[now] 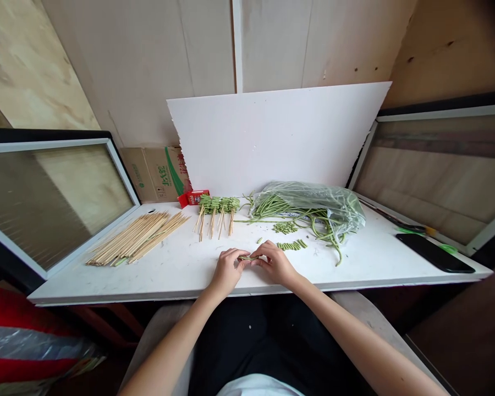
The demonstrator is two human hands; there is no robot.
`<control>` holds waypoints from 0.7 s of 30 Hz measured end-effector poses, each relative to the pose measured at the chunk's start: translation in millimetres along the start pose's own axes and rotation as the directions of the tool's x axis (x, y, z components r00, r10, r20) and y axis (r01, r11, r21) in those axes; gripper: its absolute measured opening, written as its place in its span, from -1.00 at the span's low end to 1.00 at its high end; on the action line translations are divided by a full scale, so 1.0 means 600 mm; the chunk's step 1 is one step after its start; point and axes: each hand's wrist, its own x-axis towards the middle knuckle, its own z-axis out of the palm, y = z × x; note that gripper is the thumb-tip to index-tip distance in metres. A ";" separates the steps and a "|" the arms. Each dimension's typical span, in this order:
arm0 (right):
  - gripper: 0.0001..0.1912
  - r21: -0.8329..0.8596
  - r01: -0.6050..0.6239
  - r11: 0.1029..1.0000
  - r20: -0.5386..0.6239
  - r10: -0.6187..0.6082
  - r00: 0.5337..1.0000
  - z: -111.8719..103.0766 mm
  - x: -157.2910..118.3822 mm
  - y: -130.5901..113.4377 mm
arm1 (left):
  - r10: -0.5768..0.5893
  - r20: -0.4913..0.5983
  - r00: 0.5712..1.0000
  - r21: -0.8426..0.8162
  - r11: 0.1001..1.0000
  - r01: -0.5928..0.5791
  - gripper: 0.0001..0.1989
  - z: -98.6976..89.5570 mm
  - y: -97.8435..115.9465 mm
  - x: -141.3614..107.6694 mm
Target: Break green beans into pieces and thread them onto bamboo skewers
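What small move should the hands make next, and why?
Probably snap the slim green piece in two: the left hand and right hand both pinch it with their fingertips, and it looks longer than the short bean pieces lined up just beyond the right hand.

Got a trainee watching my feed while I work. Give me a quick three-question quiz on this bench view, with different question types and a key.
1. What partly covers the long green beans?
A. a red cloth
B. a clear plastic bag
C. a wooden tray

2. True or false: the loose wooden sticks lie to the left of the skewered green pieces.

3. Short answer: what do the left hand and right hand both hold at their fingertips?

Key: 1. B; 2. True; 3. A small green piece.
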 end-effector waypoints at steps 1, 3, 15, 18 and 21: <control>-0.81 0.004 0.003 1.000 -0.006 -0.003 1.000 -0.001 0.001 -0.001 | 0.002 -0.002 1.000 0.002 1.000 -0.002 -0.84 -0.001 0.000 0.001; -0.81 0.007 0.005 1.000 -0.023 -0.005 1.000 -0.002 0.002 -0.003 | 0.001 -0.004 1.000 0.003 1.000 -0.001 -0.88 -0.001 -0.001 0.002; -0.80 -0.020 -0.033 0.999 0.000 0.033 0.999 -0.004 0.002 -0.013 | -0.052 0.003 0.999 -0.105 0.993 0.052 -0.93 -0.002 -0.003 0.004; -0.79 -0.013 -0.009 1.000 0.037 0.009 0.999 -0.007 0.002 -0.017 | -0.090 0.006 0.996 -0.176 0.980 0.089 -0.88 -0.006 -0.001 0.006; -0.80 -0.022 0.004 1.000 0.026 -0.004 1.000 -0.007 0.002 -0.018 | -0.108 0.010 0.994 -0.263 0.959 0.107 -0.79 -0.007 0.001 0.007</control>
